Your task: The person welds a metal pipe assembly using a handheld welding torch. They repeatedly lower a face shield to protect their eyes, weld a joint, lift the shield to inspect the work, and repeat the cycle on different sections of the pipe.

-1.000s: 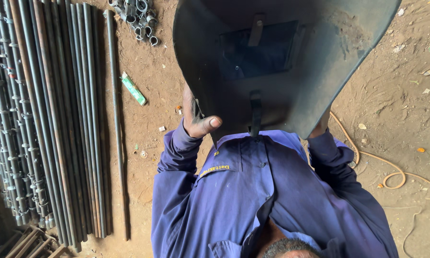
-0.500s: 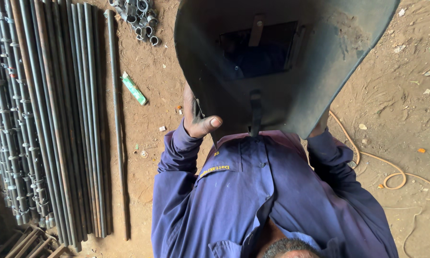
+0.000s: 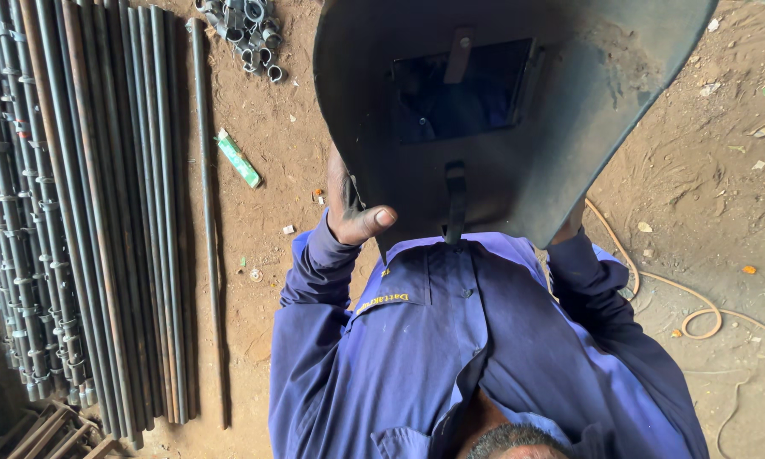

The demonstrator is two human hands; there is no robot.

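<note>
Welding mask (image 3: 518,119) held up in front of the chest, its inner side and dark window facing the wearer.

The left hand (image 3: 353,212) grips the mask's lower left edge, thumb hooked over the rim. The right hand (image 3: 569,228) is mostly hidden behind the lower right edge, so I cannot tell its grip. A hold that is even on both sides, with fingers off the dark window, looks like the steadiest way to handle it. Long steel pipes (image 3: 85,212) lie well apart on the dirt ground (image 3: 705,187), and a cable (image 3: 697,314) trails near the right sleeve.

Single head camera, looking steeply down, close over welding mask (image 3: 501,127) and dirt floor (image 3: 697,195).
</note>
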